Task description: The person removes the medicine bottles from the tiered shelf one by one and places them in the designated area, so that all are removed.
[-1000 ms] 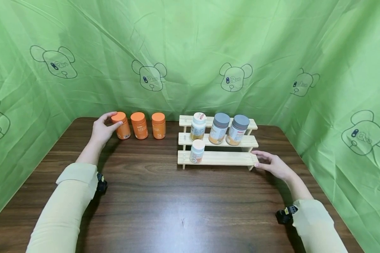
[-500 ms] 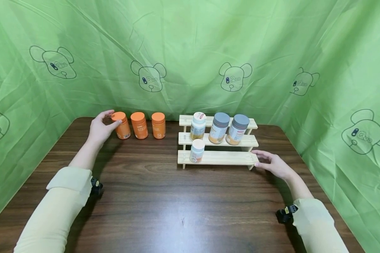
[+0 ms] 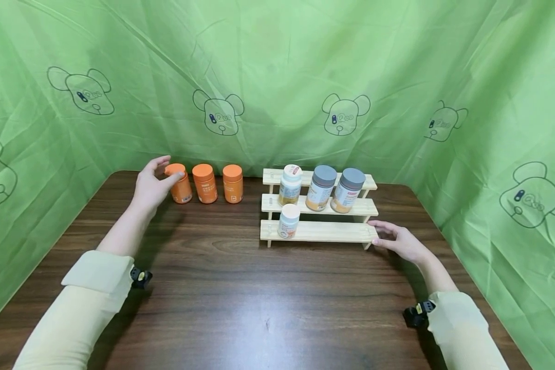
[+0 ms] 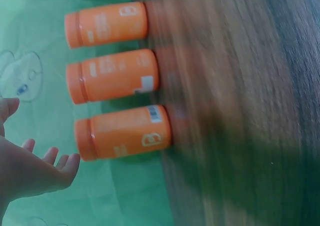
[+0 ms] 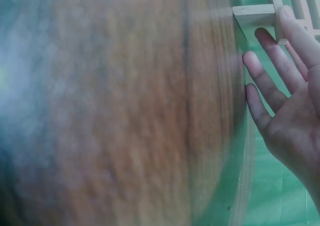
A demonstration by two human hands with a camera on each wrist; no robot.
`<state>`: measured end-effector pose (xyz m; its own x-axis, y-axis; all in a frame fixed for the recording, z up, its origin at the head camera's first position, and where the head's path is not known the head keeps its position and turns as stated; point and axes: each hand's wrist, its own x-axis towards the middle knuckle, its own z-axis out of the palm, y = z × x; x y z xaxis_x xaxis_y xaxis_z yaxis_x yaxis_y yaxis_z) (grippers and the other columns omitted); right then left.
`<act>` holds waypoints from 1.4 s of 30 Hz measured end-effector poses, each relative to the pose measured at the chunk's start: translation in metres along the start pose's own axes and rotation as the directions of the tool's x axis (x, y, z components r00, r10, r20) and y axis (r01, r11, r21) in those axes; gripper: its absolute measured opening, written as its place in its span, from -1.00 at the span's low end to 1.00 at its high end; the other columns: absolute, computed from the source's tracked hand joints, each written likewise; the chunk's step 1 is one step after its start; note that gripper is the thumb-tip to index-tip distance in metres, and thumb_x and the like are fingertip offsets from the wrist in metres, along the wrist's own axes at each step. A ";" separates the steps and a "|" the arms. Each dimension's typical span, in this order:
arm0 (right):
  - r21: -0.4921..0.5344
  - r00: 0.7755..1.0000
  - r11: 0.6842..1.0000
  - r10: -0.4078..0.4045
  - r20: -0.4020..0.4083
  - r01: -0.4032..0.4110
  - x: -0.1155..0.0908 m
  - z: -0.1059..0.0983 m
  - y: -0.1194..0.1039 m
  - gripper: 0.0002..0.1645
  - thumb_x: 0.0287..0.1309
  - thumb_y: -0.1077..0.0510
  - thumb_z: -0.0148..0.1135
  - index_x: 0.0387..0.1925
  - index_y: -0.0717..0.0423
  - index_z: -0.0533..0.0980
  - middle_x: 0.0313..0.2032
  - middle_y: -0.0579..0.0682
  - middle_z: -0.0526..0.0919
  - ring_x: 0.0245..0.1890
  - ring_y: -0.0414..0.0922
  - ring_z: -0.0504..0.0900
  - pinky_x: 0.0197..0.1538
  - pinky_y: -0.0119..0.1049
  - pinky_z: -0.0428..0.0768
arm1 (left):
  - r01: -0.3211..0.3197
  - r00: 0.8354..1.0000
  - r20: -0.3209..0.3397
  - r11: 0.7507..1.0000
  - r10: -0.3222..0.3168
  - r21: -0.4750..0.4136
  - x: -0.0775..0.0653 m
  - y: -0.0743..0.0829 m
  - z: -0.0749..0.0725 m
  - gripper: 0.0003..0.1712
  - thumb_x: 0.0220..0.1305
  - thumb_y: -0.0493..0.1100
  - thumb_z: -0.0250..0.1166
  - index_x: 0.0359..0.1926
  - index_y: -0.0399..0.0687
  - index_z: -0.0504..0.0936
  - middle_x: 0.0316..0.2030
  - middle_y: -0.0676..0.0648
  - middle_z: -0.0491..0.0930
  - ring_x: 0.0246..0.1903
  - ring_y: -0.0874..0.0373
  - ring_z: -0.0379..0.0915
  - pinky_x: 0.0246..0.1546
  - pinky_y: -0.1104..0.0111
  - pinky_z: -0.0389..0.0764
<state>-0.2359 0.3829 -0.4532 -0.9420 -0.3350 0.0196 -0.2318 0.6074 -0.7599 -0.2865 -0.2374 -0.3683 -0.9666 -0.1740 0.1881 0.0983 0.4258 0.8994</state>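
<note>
My left hand (image 3: 151, 187) is spread beside the leftmost orange bottle (image 3: 182, 192), thumb and fingers either side of its lid. In the left wrist view a gap shows between the fingertips (image 4: 73, 161) and that bottle. Two matching orange bottles, a middle one (image 3: 205, 186) and a right one (image 3: 233, 186), stand in line with it. My right hand (image 3: 400, 242) holds the right end of the lowest shelf of a three-step wooden rack (image 3: 333, 232), thumb in front and index finger behind. Its other fingers spread loosely in the right wrist view.
On the rack's middle shelf stand a white-capped bottle (image 3: 290, 186) and two grey-lidded bottles, one (image 3: 321, 189) left of the other (image 3: 348, 191). A small white bottle (image 3: 289, 222) sits at the lowest shelf's left. Green cloth (image 3: 277, 77) hangs behind the wooden table (image 3: 259, 298).
My left hand has loosened from the leftmost orange bottle, its fingers spreading off the lid, and the left forearm has shifted left. The right hand stays at the rack.
</note>
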 end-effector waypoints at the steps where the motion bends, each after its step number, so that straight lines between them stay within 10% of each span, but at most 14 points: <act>1: 0.001 1.000 1.000 0.001 0.002 -0.001 0.000 0.000 0.000 -0.34 0.18 0.10 0.27 0.29 0.14 0.31 0.04 0.19 0.58 -0.02 -0.23 0.54 -0.04 -0.54 0.46 | -0.003 1.000 0.007 1.000 0.003 0.001 -0.002 0.003 0.000 -0.20 0.22 0.08 0.27 0.40 -0.04 0.19 0.34 -0.23 0.19 0.30 -0.14 0.11 0.23 -0.02 0.27; 21: 0.017 1.000 1.000 -0.008 0.002 0.008 -0.004 0.000 -0.004 -0.34 0.18 0.12 0.27 0.29 0.14 0.31 0.04 0.20 0.57 -0.03 -0.37 0.51 -0.04 -0.58 0.44 | -0.143 0.989 0.058 0.988 0.139 0.063 -0.037 0.058 0.025 -0.27 0.19 0.19 0.25 0.32 0.06 0.31 0.30 -0.13 0.32 0.30 -0.09 0.18 0.21 -0.04 0.31; 42: 0.023 1.000 1.000 -0.011 0.008 0.011 -0.001 0.002 -0.003 -0.35 0.19 0.14 0.25 0.29 0.15 0.31 0.03 0.23 0.56 -0.06 -0.38 0.52 -0.08 -0.57 0.47 | -0.241 0.958 0.131 0.963 0.256 -0.118 -0.052 0.087 0.071 -0.31 0.17 0.08 0.33 0.30 0.14 0.34 0.26 0.03 0.37 0.28 0.15 0.19 0.23 0.09 0.31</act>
<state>-0.2341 0.3800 -0.4521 -0.9373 -0.3478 0.0229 -0.2366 0.5866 -0.7745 -0.2446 -0.1285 -0.3279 -0.9316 0.0585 0.3587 0.3559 0.3475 0.8675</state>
